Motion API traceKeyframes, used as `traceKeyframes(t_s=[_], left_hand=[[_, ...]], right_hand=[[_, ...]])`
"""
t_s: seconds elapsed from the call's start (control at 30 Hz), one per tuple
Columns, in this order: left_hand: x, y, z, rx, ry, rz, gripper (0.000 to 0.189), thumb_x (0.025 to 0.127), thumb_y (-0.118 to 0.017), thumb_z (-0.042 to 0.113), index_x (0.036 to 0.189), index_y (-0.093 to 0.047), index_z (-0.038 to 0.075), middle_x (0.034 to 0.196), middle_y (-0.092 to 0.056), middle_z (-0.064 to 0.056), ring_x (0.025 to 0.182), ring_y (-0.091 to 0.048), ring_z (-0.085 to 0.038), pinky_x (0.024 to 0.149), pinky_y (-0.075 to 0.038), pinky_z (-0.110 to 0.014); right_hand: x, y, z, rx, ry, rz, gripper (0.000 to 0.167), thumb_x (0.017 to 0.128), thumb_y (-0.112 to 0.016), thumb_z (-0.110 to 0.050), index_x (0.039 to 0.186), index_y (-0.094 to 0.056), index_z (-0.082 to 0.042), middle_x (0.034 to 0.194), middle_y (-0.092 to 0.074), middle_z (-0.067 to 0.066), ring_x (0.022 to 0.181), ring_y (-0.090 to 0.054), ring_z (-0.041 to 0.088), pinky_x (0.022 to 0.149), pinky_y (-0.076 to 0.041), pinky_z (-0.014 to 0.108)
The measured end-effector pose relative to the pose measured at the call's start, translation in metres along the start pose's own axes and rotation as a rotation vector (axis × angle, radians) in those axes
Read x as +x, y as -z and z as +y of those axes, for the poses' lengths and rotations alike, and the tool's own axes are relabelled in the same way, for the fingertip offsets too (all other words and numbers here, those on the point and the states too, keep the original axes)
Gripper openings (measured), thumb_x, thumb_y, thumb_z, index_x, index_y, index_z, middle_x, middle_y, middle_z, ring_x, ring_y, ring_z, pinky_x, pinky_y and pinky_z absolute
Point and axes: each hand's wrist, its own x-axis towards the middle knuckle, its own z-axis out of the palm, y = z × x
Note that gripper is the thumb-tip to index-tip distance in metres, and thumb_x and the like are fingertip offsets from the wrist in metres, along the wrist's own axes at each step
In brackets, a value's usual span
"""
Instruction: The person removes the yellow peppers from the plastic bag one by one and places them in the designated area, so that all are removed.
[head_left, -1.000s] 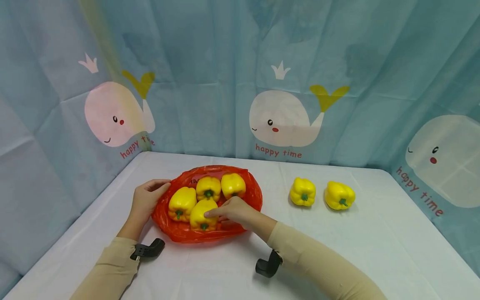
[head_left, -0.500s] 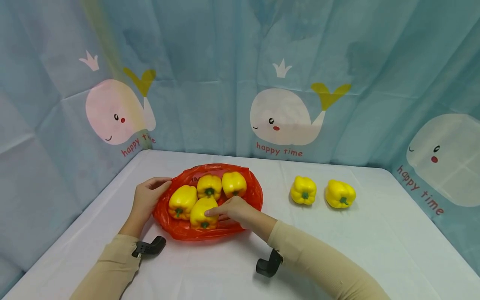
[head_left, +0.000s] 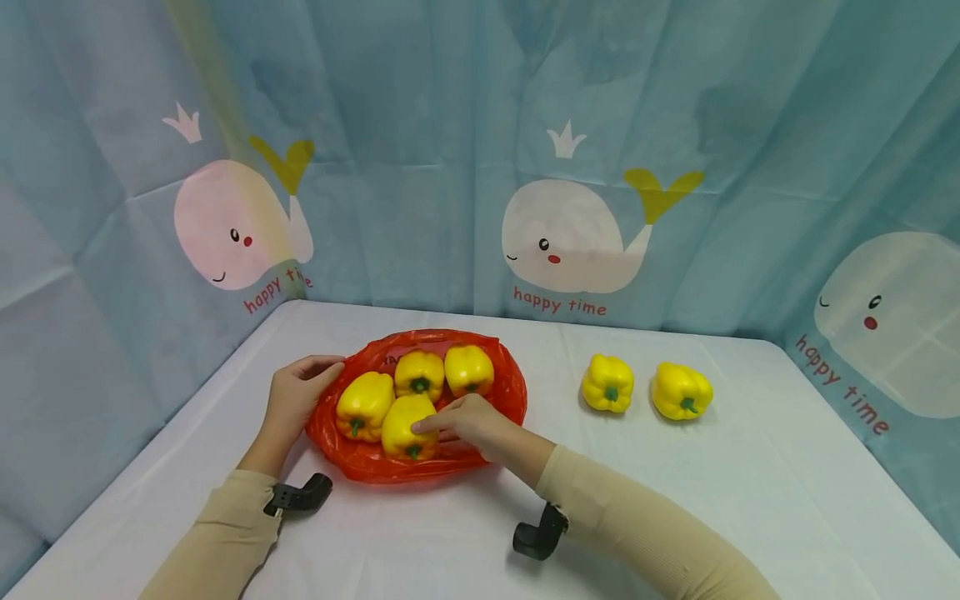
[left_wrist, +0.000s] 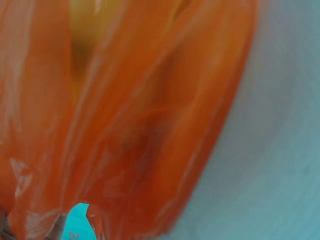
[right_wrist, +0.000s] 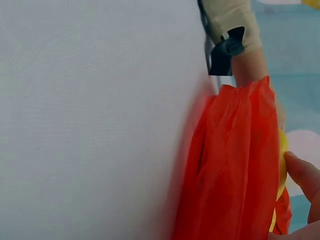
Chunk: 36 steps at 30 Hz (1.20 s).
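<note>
Red plastic bag holds 4 yellow peppers; left hand pinches its rim, right hand grips 1; curtain reads "happy time".

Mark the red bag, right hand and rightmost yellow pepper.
Red bag [head_left: 401, 472]: head view, on its near side wall.
Right hand [head_left: 480, 425]: head view, on the back of the hand.
Rightmost yellow pepper [head_left: 679, 388]: head view, mid-body, above the stem.
</note>
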Motion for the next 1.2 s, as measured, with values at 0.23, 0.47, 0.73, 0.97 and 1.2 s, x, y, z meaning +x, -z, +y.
traceKeyframes(t_s=[0.23, 0.47, 0.73, 0.97, 1.2], left_hand=[[-0.0008, 0.0002, 0.0006, 0.004, 0.003, 0.001, 0.051, 0.096, -0.061, 0.047, 0.128, -0.065, 0.008, 0.127, -0.065, -0.011, 0.111, -0.055, -0.009, 0.079, -0.049, -0.004], [-0.0027, 0.0001, 0.0019, -0.021, 0.001, 0.003, 0.051, 0.095, -0.063, 0.046, 0.128, -0.066, 0.007, 0.116, -0.069, 0.002, 0.105, -0.055, -0.004, 0.079, -0.050, -0.005], [-0.0019, -0.0006, 0.0014, -0.011, -0.005, 0.006, 0.050, 0.096, -0.062, 0.046, 0.128, -0.066, 0.007, 0.122, -0.068, -0.007, 0.106, -0.055, -0.005, 0.079, -0.049, -0.005], [0.0007, -0.0015, 0.0006, 0.000, -0.016, -0.004, 0.051, 0.097, -0.059, 0.048, 0.128, -0.065, 0.008, 0.128, -0.065, -0.012, 0.110, -0.055, -0.009, 0.080, -0.049, -0.005], [0.0010, 0.0000, -0.0014, -0.011, -0.015, -0.002, 0.051, 0.096, -0.060, 0.048, 0.128, -0.066, 0.009, 0.124, -0.067, -0.007, 0.108, -0.055, -0.008, 0.080, -0.050, -0.006]], right_hand=[[-0.0019, 0.0005, 0.0009, 0.007, 0.013, -0.003, 0.029, 0.082, -0.081, -0.032, 0.082, -0.072, -0.005, 0.092, -0.074, 0.000, 0.088, -0.063, 0.016, 0.083, -0.059, 0.029], [-0.0032, 0.0012, 0.0007, 0.040, 0.007, 0.002, 0.026, 0.082, -0.082, -0.028, 0.089, -0.075, -0.004, 0.098, -0.072, 0.001, 0.090, -0.063, 0.015, 0.086, -0.059, 0.032], [-0.0043, 0.0055, -0.0018, 0.083, -0.010, -0.023, 0.027, 0.083, -0.081, -0.027, 0.095, -0.075, -0.003, 0.105, -0.072, 0.003, 0.094, -0.064, 0.018, 0.089, -0.059, 0.033], [-0.0029, 0.0066, -0.0025, 0.117, -0.002, -0.035, 0.027, 0.084, -0.079, -0.024, 0.097, -0.072, -0.002, 0.107, -0.071, 0.005, 0.091, -0.067, 0.017, 0.091, -0.058, 0.035], [-0.0043, 0.0098, -0.0040, 0.109, -0.005, -0.037, 0.034, 0.085, -0.079, -0.023, 0.108, -0.071, -0.001, 0.112, -0.070, 0.007, 0.095, -0.066, 0.018, 0.093, -0.058, 0.036]])
